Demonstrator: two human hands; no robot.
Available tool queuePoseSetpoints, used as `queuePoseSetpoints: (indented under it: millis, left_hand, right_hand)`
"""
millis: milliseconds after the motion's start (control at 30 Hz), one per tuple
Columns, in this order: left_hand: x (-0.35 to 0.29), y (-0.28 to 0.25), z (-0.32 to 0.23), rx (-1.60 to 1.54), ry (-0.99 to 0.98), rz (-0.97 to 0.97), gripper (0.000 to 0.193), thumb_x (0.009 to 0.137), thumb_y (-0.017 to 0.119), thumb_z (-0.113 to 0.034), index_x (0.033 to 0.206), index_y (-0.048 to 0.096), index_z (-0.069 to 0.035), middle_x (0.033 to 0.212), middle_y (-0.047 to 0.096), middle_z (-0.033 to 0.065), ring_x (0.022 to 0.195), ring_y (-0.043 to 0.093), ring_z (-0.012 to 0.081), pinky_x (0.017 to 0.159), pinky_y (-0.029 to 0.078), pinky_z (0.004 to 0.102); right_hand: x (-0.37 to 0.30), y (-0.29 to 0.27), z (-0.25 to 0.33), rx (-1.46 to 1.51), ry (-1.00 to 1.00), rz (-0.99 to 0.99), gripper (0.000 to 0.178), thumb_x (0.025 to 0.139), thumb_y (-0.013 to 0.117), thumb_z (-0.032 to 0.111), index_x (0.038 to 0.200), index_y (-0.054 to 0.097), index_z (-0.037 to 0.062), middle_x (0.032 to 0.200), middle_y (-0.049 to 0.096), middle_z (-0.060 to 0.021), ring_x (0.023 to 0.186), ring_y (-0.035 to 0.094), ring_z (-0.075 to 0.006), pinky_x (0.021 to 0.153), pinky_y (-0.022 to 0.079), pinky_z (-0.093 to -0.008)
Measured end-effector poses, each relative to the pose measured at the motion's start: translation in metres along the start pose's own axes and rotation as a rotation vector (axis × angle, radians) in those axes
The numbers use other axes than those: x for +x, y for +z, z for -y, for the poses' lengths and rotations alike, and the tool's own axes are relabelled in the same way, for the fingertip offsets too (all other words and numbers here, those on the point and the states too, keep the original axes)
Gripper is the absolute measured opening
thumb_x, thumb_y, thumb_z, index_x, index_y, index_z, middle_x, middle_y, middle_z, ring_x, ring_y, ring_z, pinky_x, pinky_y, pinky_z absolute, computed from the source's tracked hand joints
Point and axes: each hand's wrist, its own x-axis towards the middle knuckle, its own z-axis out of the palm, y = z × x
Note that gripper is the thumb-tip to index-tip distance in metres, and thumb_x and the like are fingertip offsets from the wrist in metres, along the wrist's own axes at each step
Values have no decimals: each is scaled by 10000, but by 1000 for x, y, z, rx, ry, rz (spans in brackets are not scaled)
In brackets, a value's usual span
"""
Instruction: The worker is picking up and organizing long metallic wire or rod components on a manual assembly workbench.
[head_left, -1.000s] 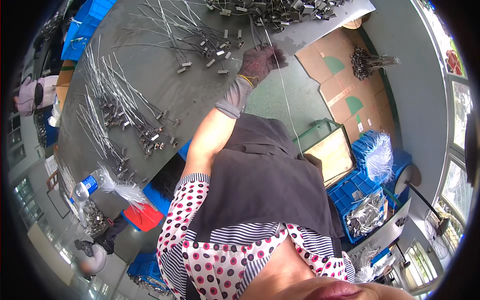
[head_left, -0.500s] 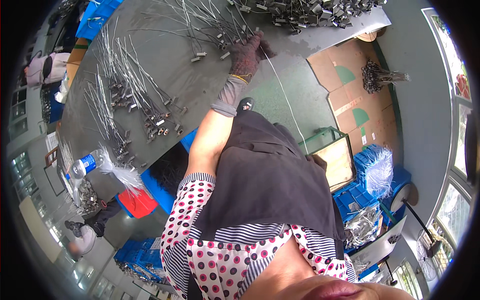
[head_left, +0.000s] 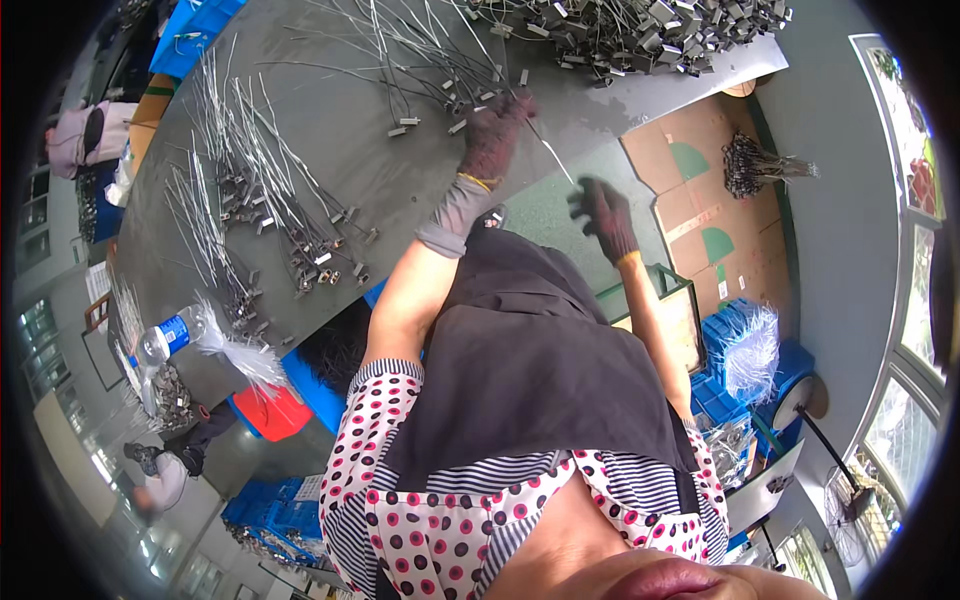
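My left hand (head_left: 495,138), in a dark red knit glove, is at the table's edge with its fingers closed on a thin wire (head_left: 556,160). That wire is dark near the fingertips and white toward its free end, which slants down to the right. Close to this end, my right hand (head_left: 606,218) hangs past the table edge in a similar glove, its fingers apart and nothing seen in them. Beyond my left hand lie loose wires (head_left: 390,50) with small metal connectors (head_left: 402,127) on their ends.
Heaped metal connectors (head_left: 660,35) cover the table's far right. Bundled wires (head_left: 270,180) spread over the left of the grey table (head_left: 330,90). A plastic bottle (head_left: 165,338) lies at the left edge. Blue crates (head_left: 715,390) and a green-framed stand (head_left: 685,310) are at lower right.
My right hand has come up from beside the green frame toward the table edge. The long white wire that stretched down to it now shows only a short length. My left hand moved slightly nearer.
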Motion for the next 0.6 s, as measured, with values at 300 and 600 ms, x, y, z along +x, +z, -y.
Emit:
queuePoseSetpoints:
  millis: [300,600]
  left_hand:
    - [13,11,9,-157,-137,-49,307,985,595,-272,1090,684,3,901,723,104,803,664,155,692,515,289]
    - [36,-65,14,737,-208,-350,432,934,600,-441,876,709,-27,773,680,156,695,667,294,648,496,397]
  right_hand:
    - [96,77,110,-156,-171,51,704,967,461,564,1267,514,-70,1012,658,-272,823,700,-308,580,548,-386]
    - [152,58,176,-949,-325,-468,610,856,572,465,1308,487,64,1232,611,-243,1093,628,-404,915,501,-493]
